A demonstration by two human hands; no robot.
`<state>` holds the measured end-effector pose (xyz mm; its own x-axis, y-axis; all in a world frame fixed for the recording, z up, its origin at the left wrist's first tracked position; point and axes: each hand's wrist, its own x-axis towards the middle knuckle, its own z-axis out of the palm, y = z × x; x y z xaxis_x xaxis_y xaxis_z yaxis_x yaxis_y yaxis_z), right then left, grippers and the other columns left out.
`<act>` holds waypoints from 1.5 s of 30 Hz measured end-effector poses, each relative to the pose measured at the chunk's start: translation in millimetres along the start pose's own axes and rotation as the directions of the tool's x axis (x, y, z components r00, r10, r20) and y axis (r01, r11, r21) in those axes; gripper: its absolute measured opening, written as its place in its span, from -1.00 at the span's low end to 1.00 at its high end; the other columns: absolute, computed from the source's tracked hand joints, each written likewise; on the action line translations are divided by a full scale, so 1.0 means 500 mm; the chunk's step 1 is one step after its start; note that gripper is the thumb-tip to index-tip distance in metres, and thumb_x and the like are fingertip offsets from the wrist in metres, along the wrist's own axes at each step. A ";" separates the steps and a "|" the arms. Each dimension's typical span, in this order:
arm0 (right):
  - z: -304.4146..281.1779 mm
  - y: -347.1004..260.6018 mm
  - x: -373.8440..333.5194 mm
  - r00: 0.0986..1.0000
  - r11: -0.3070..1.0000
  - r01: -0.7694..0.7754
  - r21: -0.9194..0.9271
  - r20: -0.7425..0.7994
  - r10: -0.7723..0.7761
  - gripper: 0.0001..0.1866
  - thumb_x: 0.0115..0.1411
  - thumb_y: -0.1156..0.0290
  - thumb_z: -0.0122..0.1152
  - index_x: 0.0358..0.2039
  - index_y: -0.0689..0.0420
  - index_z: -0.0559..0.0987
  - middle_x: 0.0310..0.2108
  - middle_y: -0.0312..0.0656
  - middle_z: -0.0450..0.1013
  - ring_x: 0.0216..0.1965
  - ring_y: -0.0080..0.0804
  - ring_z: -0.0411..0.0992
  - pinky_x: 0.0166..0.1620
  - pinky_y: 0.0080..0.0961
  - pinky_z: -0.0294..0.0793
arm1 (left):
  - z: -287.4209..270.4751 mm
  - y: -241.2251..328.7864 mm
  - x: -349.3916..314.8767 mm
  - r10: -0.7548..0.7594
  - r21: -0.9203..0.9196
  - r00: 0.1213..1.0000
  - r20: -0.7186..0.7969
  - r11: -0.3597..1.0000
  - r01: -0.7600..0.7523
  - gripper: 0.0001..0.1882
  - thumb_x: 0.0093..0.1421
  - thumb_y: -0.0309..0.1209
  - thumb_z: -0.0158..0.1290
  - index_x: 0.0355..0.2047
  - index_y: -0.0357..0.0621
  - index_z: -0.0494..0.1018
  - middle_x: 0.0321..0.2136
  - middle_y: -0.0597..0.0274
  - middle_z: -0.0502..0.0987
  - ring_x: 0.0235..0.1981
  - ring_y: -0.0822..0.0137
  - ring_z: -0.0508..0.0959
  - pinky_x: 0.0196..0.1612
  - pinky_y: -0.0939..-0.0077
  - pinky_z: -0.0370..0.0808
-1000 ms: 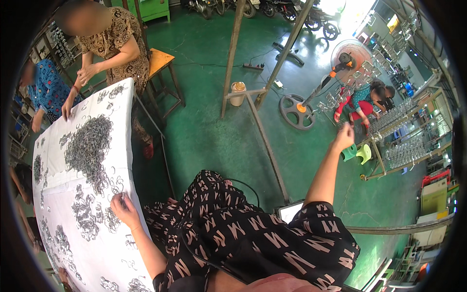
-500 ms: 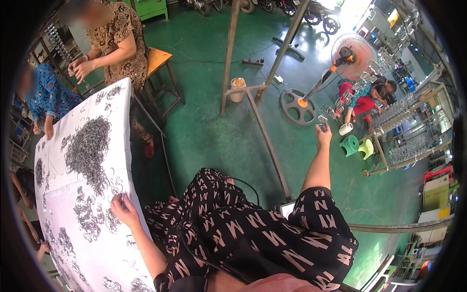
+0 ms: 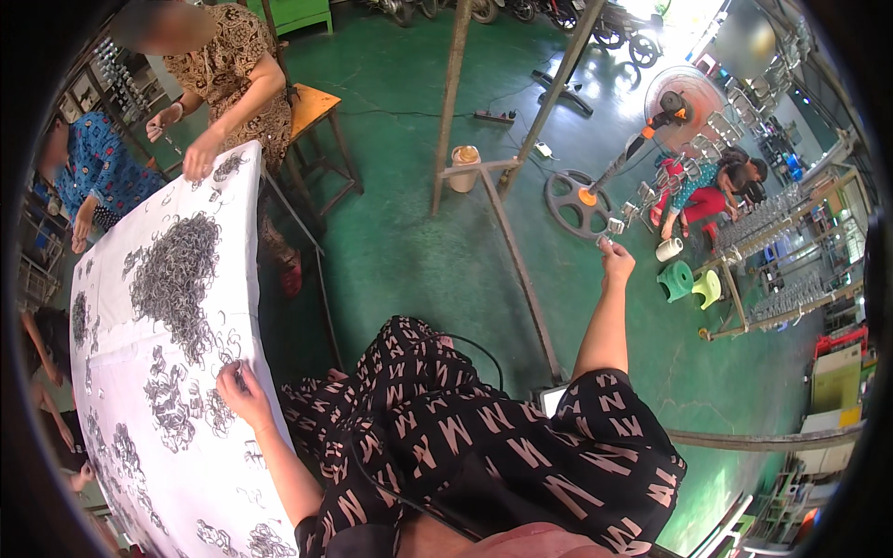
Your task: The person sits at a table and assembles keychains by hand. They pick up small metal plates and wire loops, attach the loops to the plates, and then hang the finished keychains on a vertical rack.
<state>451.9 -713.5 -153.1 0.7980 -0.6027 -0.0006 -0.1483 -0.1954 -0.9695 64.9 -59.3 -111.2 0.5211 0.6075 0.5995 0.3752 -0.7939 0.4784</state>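
My left hand [image 3: 244,391] is at the right edge of the white-covered table [image 3: 112,339], next to a small cluster of dark bent metal rings [image 3: 221,416]. Its fingers are curled together, with a dark bit at the fingertips too small to name. A large heap of similar rings [image 3: 177,279] lies farther up the table. Out to the right, my right hand [image 3: 616,264] is raised with thumb and fingers pinched. The pinch sits just below the lowest piece of a hanging string of shiny metal frames [image 3: 693,170]; what it grips is too small to make out.
Across the table, a person in a brown patterned garment [image 3: 244,42] and another in blue [image 3: 102,158] work at its far end. A metal frame post [image 3: 507,242] rises ahead, with a pedestal fan [image 3: 684,98] behind. Green stools [image 3: 675,279] and a crouching person [image 3: 712,191] are at right.
My right hand has dropped slightly below the string's lowest piece. My left hand stays at the table edge. The person in brown has moved one hand down to the table's far corner.
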 end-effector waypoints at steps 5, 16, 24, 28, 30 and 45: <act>0.017 -0.060 -0.064 0.991 0.978 0.103 0.180 0.065 -0.116 -0.75 -0.01 0.40 0.46 -0.34 0.25 0.66 -0.54 -0.40 0.47 -0.56 -0.70 0.28 -0.50 -0.70 0.19 | 0.001 0.004 -0.001 -0.001 -0.018 1.000 -0.026 1.000 0.001 -0.90 0.18 -0.49 0.08 -0.29 -0.22 0.45 -0.27 0.08 0.46 -0.19 0.08 0.45 -0.13 0.26 0.41; 0.277 -0.122 -0.420 0.653 0.984 0.050 0.171 0.740 -0.161 -0.83 0.03 0.60 0.37 -0.30 0.24 0.66 -0.46 -0.37 0.52 -0.44 -0.65 0.41 -0.26 -0.70 0.42 | -0.028 0.143 0.033 0.026 -0.170 0.993 -0.113 0.985 -0.045 -0.91 0.01 -0.57 0.13 -0.41 -0.20 0.54 -0.41 0.03 0.50 -0.30 0.00 0.48 -0.17 0.22 0.41; 0.462 -0.345 -0.896 -0.223 0.808 0.234 0.540 0.839 -0.496 -0.87 -0.01 0.63 0.34 -0.41 0.33 0.60 -0.52 -0.25 0.47 -0.47 -0.59 0.42 -0.35 -0.66 0.39 | -0.090 0.241 0.011 0.006 -0.425 0.992 0.127 0.904 0.049 -0.73 -0.04 -0.49 0.29 -0.27 -0.21 0.59 -0.25 0.16 0.54 -0.16 0.15 0.50 -0.09 0.32 0.47; 0.489 -0.368 -1.022 -0.408 0.757 0.155 0.635 0.739 -0.536 -0.86 -0.06 0.64 0.34 -0.42 0.31 0.60 -0.55 -0.22 0.46 -0.50 -0.52 0.43 -0.39 -0.61 0.40 | -0.131 0.192 -0.005 -0.155 -0.406 0.988 0.017 0.902 0.148 -0.78 -0.02 -0.53 0.26 -0.30 -0.20 0.58 -0.26 0.17 0.53 -0.19 0.16 0.50 -0.10 0.33 0.46; 0.492 -0.362 -1.060 -0.428 0.748 0.168 0.642 0.731 -0.532 -0.85 -0.09 0.61 0.34 -0.42 0.29 0.61 -0.57 -0.19 0.46 -0.52 -0.45 0.44 -0.42 -0.57 0.40 | -0.145 0.172 -0.010 -0.198 -0.415 0.980 -0.022 0.894 0.171 -0.85 0.02 -0.57 0.23 -0.37 -0.22 0.53 -0.28 0.14 0.53 -0.22 0.19 0.51 -0.11 0.37 0.45; 0.435 -0.281 -1.135 -0.491 0.772 0.019 0.635 0.678 -0.546 -0.82 -0.08 0.40 0.36 -0.43 0.14 0.59 -0.46 -0.25 0.48 -0.31 -0.26 0.43 -0.16 -0.32 0.33 | -0.222 0.150 -0.079 -0.447 -0.439 0.865 0.226 0.746 0.500 -0.89 0.14 -0.71 0.06 -0.33 -0.32 0.41 -0.28 0.09 0.47 -0.21 0.30 0.47 -0.06 0.45 0.42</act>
<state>146.9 -176.0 -69.8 0.0851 0.9278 0.3632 0.2717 0.3291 -0.9044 -12.5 -140.2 -27.7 0.4561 0.8755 0.1599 0.2038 -0.2776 0.9388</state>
